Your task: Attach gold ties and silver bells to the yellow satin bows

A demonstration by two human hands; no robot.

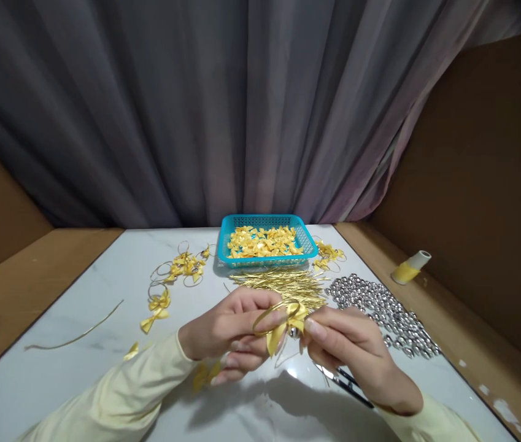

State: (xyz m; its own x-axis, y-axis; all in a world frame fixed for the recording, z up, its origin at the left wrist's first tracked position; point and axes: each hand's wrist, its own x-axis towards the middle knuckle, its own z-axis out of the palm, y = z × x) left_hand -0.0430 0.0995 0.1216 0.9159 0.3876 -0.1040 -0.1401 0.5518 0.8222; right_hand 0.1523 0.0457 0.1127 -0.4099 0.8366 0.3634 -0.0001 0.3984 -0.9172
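Note:
Both hands meet over the white table (80,368) near its front. My left hand (230,331) is closed, pinching a yellow ribbon bow (283,322) with a gold wire loop. My right hand (356,356) is closed too, its fingertips pinching the same bow from the right, where a small silver bell seems to hang. Just beyond the hands lies a pile of gold twist wires (283,283). A heap of silver bells (380,310) spreads to the right of it.
A teal basket (306,236) of yellow bows stands at the back centre. Finished bows with loops (181,267) lie left of it, more bows (327,253) to its right. Dark scissors (350,387) lie under my right hand. A yellow spool (410,269) rests on the brown ledge.

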